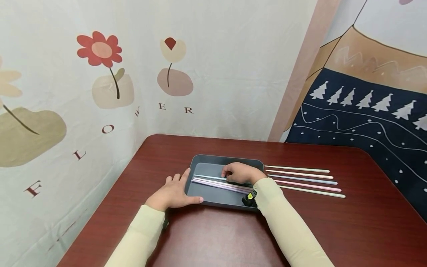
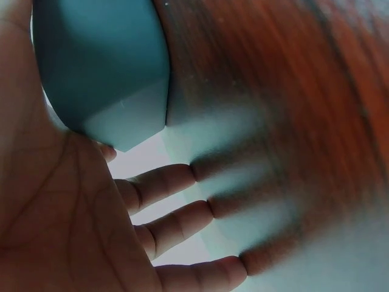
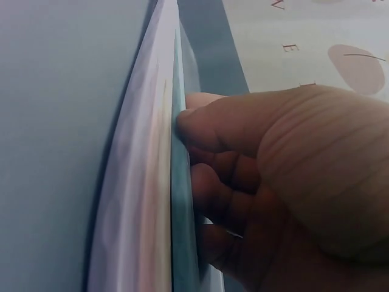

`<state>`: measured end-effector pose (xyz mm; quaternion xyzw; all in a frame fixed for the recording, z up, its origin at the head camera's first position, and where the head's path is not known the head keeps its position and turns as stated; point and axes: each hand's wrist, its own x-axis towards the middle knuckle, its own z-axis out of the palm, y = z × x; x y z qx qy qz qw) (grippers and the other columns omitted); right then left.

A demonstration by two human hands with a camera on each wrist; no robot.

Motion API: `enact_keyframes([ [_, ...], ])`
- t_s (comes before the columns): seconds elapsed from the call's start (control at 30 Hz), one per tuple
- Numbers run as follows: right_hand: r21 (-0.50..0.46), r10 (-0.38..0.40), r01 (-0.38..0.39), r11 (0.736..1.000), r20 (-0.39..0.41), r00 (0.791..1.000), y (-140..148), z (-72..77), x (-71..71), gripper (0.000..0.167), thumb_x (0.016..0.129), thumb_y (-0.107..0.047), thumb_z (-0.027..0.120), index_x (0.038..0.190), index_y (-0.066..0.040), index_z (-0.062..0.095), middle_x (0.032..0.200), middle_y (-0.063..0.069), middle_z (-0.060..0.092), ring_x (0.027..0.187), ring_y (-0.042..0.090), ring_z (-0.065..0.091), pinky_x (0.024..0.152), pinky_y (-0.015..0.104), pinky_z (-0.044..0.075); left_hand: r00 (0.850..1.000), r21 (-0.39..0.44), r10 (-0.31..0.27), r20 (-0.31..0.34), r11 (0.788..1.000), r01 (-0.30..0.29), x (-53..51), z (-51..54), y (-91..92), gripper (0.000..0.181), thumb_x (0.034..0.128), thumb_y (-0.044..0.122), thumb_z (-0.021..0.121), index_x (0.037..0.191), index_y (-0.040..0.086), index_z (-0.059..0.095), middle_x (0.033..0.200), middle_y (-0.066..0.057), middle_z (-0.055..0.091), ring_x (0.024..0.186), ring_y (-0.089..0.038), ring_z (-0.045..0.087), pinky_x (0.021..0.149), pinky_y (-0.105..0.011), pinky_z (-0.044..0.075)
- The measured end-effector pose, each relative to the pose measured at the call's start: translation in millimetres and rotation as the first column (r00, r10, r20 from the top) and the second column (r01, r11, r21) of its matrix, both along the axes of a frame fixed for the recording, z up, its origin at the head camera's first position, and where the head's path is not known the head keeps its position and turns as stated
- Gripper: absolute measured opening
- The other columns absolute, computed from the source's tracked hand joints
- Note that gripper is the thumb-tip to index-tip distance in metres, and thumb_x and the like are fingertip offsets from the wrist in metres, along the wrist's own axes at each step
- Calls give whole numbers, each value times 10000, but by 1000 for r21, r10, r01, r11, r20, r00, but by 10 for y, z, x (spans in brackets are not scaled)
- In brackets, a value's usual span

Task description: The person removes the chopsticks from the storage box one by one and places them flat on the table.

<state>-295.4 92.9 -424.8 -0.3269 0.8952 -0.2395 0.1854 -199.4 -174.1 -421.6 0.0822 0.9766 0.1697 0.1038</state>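
A dark grey tray (image 1: 213,195) sits on the table with pastel chopsticks lying lengthwise in it. My left hand (image 1: 174,192) rests against its left end, fingers spread and thumb along the front rim; in the left wrist view the palm (image 2: 67,207) is beside the tray's corner (image 2: 121,109). Inside the tray, my right hand (image 1: 242,172) pinches a blue chopstick (image 1: 209,177) between thumb and fingers. Up close in the right wrist view, that blue chopstick (image 3: 182,237) lies alongside pale purple, pink and cream chopsticks (image 3: 130,182). The right forearm hides the tray's right end.
To the tray's right, several chopsticks (image 1: 305,181) in green, pink and blue lie spaced side by side on the reddish-brown table (image 1: 220,237). A black wrist device (image 1: 248,200) overlaps the tray's front. Behind the table hangs a patterned cloth (image 1: 227,81).
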Motion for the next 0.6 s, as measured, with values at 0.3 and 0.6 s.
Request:
enact_keyframes([
  [0.3, -10, -27, 26, 1000, -23, 999, 17, -38, -11, 127, 960, -76, 634, 996, -190, 674, 852, -28, 587, 777, 144, 523, 730, 328, 439, 1000, 5, -6, 1, 1000, 6, -5, -1, 11, 1292, 655, 812, 695, 1597, 110, 159, 1344, -189, 445, 1117, -342, 368, 837, -487, 472],
  [0.6, 16, 14, -13, 1000, -80, 997, 6, -28, -6, 178, 955, -31, 589, 945, -191, 668, 756, -25, 538, 692, 118, 486, 699, 315, 424, 1000, -3, -13, 0, 1000, 13, -3, -15, -12, 1300, 658, 830, 673, 1599, 103, 149, 1373, -194, 432, 1168, -370, 369, 888, -509, 459],
])
